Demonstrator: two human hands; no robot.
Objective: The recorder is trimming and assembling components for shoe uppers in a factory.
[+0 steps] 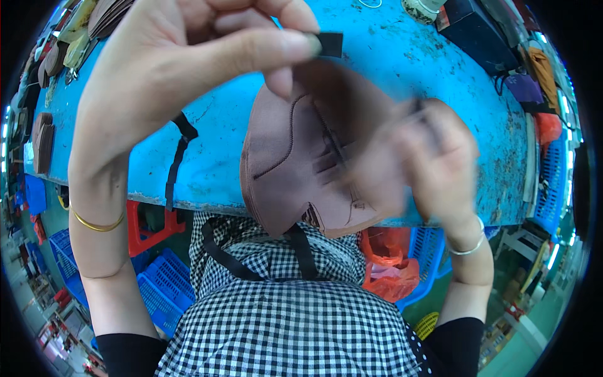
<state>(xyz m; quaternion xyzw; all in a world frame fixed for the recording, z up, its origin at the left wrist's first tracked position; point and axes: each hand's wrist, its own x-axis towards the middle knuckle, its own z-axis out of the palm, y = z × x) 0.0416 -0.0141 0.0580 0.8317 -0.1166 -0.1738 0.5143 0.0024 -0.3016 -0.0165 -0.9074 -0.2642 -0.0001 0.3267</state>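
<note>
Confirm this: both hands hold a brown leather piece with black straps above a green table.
Not quite: the table is blue, not green. The head view shows the left hand and right hand holding the brown leather piece with black straps above it.

Blue table (402, 56) mid-surface is bare under my hands, room to pass there. Far left edge is crowded with brown leather pieces (43, 141), far right edge with boxes (477, 28). A black strap (178, 160) hangs over the near edge.
</note>
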